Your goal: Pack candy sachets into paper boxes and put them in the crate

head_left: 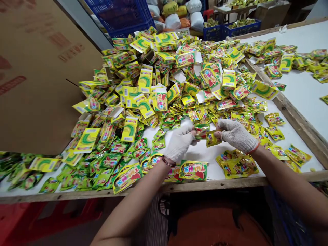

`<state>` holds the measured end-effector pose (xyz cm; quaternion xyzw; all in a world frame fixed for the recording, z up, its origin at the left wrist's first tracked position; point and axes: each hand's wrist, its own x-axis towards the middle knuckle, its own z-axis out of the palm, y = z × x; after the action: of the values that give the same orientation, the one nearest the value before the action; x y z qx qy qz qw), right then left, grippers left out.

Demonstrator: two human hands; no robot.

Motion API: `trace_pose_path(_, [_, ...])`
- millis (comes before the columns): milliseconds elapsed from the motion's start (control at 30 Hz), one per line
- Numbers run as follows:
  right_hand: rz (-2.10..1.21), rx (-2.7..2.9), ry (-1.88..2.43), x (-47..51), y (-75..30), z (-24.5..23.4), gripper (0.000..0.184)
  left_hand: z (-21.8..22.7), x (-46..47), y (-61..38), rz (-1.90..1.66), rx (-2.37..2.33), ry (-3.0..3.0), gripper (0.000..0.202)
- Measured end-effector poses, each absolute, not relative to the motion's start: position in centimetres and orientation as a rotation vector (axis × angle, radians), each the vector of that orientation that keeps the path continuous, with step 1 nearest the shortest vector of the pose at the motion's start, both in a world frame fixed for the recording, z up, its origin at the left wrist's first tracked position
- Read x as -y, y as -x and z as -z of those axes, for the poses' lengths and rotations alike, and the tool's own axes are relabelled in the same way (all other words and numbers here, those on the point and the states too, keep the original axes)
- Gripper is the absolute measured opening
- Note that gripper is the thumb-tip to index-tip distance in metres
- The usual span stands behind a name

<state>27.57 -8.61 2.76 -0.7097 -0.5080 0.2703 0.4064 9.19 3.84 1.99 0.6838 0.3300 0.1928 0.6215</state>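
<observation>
Both my hands wear white knit gloves and meet over the white table [230, 171] near its front edge. My left hand [179, 141] is closed, pinching a small green sachet [201, 131]. My right hand [234, 135] is closed on a small yellow sachet [212, 139]. The two sachets touch between my hands. A large heap of yellow-green packets and small boxes [159, 82] covers the table beyond my hands. A bigger "TWINS" pouch [192, 169] lies flat just below my left wrist. Yellow sachets [237, 164] lie under my right forearm.
A big brown cardboard sheet [33, 75] stands at the left. A wooden rail [294, 116] divides this table from another at the right, which holds more packets [287, 58]. Blue crates [123, 15] and filled bags [176, 13] stand at the back.
</observation>
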Motion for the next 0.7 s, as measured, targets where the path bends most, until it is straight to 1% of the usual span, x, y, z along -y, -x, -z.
trace_pose_path(133, [-0.637, 1.288, 1.732, 8.3, -26.8, -2.1, 0.018, -1.4, -1.8, -9.7, -0.407, -0.641, -1.547, 0.031])
trace_pose_path(267, [-0.666, 1.213, 1.661, 8.1, -26.1, -1.2, 0.017, -1.6, -2.1, -9.5, -0.452, -0.648, -1.639, 0.031])
trace_pose_path(367, [-0.693, 1.155, 1.645, 8.1, -25.7, -1.1, 0.024, -1.6, -2.5, -9.3, -0.536, -0.673, -1.587, 0.034])
trace_pose_path(467, [-0.757, 1.214, 1.695, 8.2, -25.4, -1.2, 0.031, -1.1, -2.6, -9.4, -0.564, -0.688, -1.475, 0.038])
trace_pose_path(600, [-0.738, 1.181, 1.724, 8.3, -25.0, -1.1, 0.027, -0.8, -2.2, -9.6, -0.523, -0.692, -1.327, 0.039])
trace_pose_path(700, [-0.686, 1.137, 1.711, 8.3, -24.7, -1.0, 0.027, -1.2, -1.8, -9.6, -0.551, -0.719, -1.361, 0.040])
